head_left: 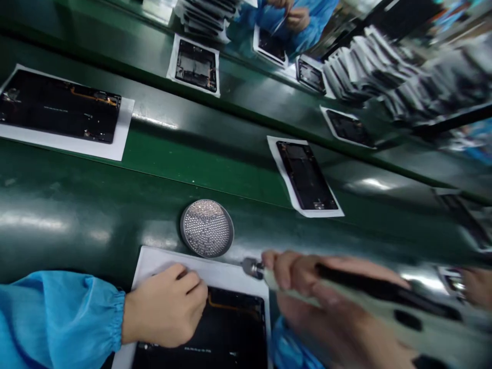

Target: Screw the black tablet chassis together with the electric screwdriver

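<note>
1. Head view, nearest: resting the left hand (169,307) on the left part of an opened black tablet housing (230,333), fingers curled and bunched together; cannot tell whether pinching anything beneath. Clad at the wrist in a blue sleeve (69,312) with a gathered cuff.
2. Lying at the near edge, partly out of view: that same housing, crossed on its far part by an orange flex cable (230,306), flat on a white sheet (234,277).
3. Wrapping the right hand (326,307) firmly around a pale power screwdriver (369,288) with a black lever, tip pointing left, by the sheet's far right corner; blurred.
4. Set just beyond the sheet, on the green work surface (77,195): a round metal dish (206,236) with a dotted floor, holding bits too small to make out.
5. Showing at the right edge: another person's hand (476,287), blurred.
6. Farther off, flat on white paper: a second housing (57,110) at left, a third housing (307,174) slantwise at right.
7. Lined up beyond, on paper too: a far-left housing (196,66) and a far-right housing (349,128).
8. Farthest: a co-worker's hands (298,19) close together, holding a thin implement above another housing (271,46); to the right, stacked white sheets (365,61), blurred.
</note>
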The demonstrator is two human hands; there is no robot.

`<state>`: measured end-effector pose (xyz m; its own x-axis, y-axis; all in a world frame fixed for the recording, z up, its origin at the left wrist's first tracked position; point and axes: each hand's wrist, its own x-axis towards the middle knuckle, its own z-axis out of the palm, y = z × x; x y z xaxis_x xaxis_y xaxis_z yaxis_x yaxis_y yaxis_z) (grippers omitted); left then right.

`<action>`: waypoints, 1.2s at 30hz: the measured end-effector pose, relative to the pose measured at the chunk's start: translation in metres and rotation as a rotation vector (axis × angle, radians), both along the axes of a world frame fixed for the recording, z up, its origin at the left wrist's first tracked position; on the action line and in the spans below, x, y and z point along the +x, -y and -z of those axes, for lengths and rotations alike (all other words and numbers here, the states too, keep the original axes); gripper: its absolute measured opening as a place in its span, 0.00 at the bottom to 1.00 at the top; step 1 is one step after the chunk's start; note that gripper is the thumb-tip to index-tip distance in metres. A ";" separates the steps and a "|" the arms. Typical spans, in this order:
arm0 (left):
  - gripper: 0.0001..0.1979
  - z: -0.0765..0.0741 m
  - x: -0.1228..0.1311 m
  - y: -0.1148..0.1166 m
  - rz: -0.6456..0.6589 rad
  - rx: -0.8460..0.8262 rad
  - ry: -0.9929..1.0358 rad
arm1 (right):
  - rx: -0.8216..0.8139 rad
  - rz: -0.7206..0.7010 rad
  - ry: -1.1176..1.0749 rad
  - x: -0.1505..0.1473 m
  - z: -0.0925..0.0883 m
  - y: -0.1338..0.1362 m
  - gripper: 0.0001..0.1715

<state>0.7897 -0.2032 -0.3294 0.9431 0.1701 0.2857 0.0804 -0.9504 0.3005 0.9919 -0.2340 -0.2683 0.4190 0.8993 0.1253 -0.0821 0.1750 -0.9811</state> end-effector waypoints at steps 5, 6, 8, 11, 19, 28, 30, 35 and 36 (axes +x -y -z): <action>0.10 -0.003 0.009 -0.002 -0.017 -0.032 -0.026 | 0.086 0.182 -0.010 0.014 0.016 -0.059 0.09; 0.10 -0.003 0.009 -0.001 -0.017 -0.030 -0.031 | 0.068 0.194 -0.015 0.014 0.020 -0.067 0.08; 0.09 -0.002 0.011 0.000 -0.016 -0.024 -0.035 | 0.054 0.201 -0.025 0.015 0.027 -0.076 0.08; 0.09 0.000 0.016 0.003 -0.026 -0.019 -0.019 | 0.059 0.177 -0.042 0.018 0.034 -0.078 0.09; 0.10 0.002 0.031 0.005 -0.029 -0.001 -0.007 | 0.059 0.136 -0.030 0.031 0.043 -0.073 0.10; 0.10 0.004 0.038 0.008 -0.043 0.011 0.012 | 0.037 0.140 -0.060 0.039 0.044 -0.072 0.09; 0.10 0.004 0.038 0.008 -0.045 0.010 0.007 | 0.038 0.144 -0.064 0.038 0.043 -0.072 0.09; 0.10 0.005 0.052 0.011 -0.049 0.009 0.013 | 0.052 0.154 -0.074 0.049 0.045 -0.069 0.11; 0.10 0.006 0.056 0.012 -0.050 0.007 0.014 | 0.053 0.155 -0.077 0.053 0.046 -0.068 0.11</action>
